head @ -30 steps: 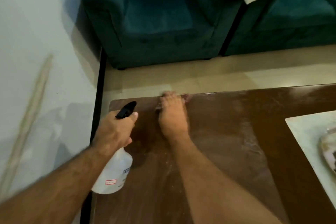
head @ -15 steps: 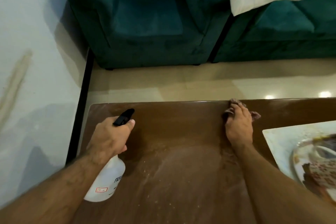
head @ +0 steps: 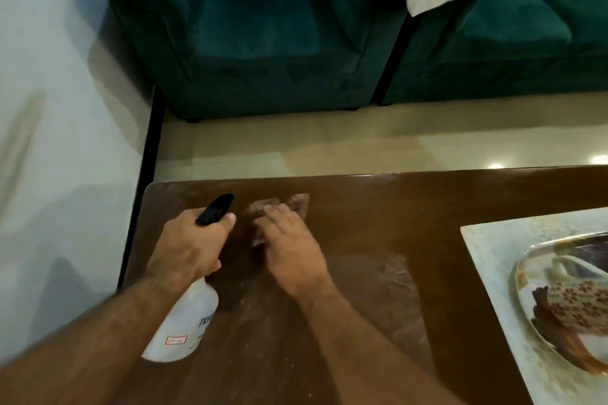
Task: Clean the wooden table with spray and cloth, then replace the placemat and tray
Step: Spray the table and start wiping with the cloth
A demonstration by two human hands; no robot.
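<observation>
At the frame's centre-left, the right hand (head: 289,250) presses flat on the cloth (head: 296,204) on the wooden table (head: 378,214); the left hand (head: 189,246) grips the spray bottle (head: 184,325). A wide stroke could knock the bottle.

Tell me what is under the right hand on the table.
A brownish cloth lies under the right hand, flat on the wooden table. Only its far edge shows; the hand covers the rest.

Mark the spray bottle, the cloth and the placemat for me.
spray bottle (head: 184,322): head view, on its white body.
cloth (head: 297,202): head view, on the corner beyond the fingers.
placemat (head: 493,246): head view, on bare mat left of the tray.
</observation>
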